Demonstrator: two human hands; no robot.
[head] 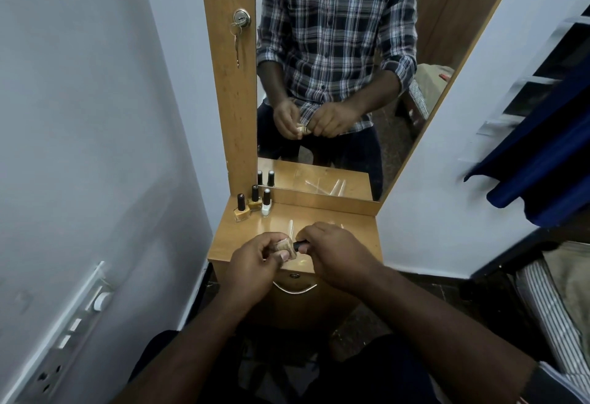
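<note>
Head view: left hand (pixel 255 263) grips beige polish bottle (pixel 286 248); right hand (pixel 332 253) pinches black cap (pixel 299 246).

Glossy wooden tabletop (pixel 335 221); glass bottle (pixel 285 248), black cap (pixel 300 245)

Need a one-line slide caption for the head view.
Left hand holds a beige glass nail-polish bottle while right hand grips its black cap above a glossy wooden dressing table.
</note>
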